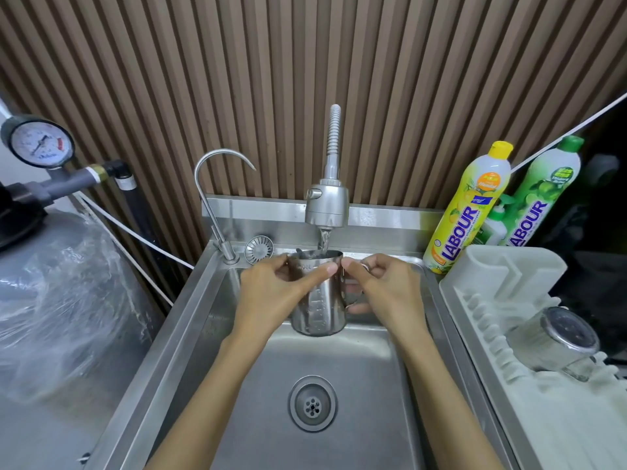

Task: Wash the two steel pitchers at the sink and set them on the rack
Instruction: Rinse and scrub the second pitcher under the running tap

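Observation:
I hold a steel pitcher [319, 300] upright over the sink [190, 320], right under the tap [326, 208]. Water runs from the tap into its mouth. My left hand [271, 293] wraps round the pitcher's left side, thumb across the front near the rim. My right hand [383, 290] grips the handle on the pitcher's right side. A second steel pitcher [553, 340] lies on its side on the white rack [509, 276] at the right, its base towards me.
Two dish soap bottles, yellow [468, 212] and green [539, 198], stand behind the rack. A thin curved filter tap [217, 198] and a loose strainer [259, 249] sit at the sink's back left. A plastic-wrapped grey tank [61, 293] with a pressure gauge [39, 144] fills the left.

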`<state>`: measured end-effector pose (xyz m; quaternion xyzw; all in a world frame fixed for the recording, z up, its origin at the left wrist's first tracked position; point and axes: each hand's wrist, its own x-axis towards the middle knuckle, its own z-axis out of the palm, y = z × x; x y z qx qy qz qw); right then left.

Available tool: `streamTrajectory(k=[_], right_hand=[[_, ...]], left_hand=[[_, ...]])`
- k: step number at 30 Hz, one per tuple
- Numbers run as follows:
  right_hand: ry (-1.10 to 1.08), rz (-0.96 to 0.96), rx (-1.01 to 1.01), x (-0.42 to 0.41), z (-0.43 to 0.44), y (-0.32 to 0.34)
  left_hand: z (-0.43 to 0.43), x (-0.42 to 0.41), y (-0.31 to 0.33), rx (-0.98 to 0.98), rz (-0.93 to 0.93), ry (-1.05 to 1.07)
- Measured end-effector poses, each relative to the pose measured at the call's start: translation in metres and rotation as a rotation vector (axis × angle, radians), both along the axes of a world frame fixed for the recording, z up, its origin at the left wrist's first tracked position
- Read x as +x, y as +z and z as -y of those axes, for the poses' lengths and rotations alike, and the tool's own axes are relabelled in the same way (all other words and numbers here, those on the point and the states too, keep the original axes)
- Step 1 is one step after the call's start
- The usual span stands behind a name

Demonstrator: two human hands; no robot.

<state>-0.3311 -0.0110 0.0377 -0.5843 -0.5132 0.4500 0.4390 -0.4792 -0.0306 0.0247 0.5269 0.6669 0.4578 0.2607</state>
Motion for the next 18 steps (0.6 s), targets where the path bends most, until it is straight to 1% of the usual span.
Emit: streamTrajectory(k=[3, 4, 5, 6, 8, 10, 11, 12, 14, 16, 18], right_hand=[[-0.066, 0.41, 0.184, 0.001, 0.004, 0.017], [-0.077, 0.49, 0.234, 0.0, 0.008, 0.021], [-0.08, 0.515, 0.279, -0.001, 0.011, 0.023], [-0.073, 0.498, 0.31, -0.001, 0.012, 0.021], [-0.051, 0.335, 0.309, 0.0, 0.007, 0.012], [-0.003, 0.048, 0.233, -0.001, -0.002, -0.002], [0.029, -0.107, 0.185, -0.002, -0.006, -0.009], [0.063, -0.247, 0.137, -0.005, -0.01, -0.015], [0.116, -0.449, 0.049, -0.009, -0.013, -0.024], [0.173, -0.556, -0.019, -0.009, -0.014, -0.032], [0.197, -0.585, -0.063, -0.01, -0.012, -0.034]], left_hand=[[-0.001, 0.001, -0.006, -0.107, 0.26, -0.167], [-0.002, 0.001, -0.007, -0.126, 0.338, -0.216], [-0.004, 0.002, -0.008, -0.128, 0.413, -0.254], [-0.006, 0.003, -0.008, -0.111, 0.468, -0.276], [-0.011, 0.006, -0.008, -0.031, 0.511, -0.272], [-0.014, 0.007, -0.008, 0.071, 0.496, -0.222], [-0.015, 0.007, -0.009, 0.12, 0.452, -0.179], [-0.016, 0.006, -0.009, 0.175, 0.378, -0.139], [-0.016, 0.005, -0.008, 0.257, 0.169, -0.078], [-0.014, 0.004, -0.005, 0.3, -0.034, 0.018], [-0.01, 0.005, -0.002, 0.297, -0.191, 0.104]])
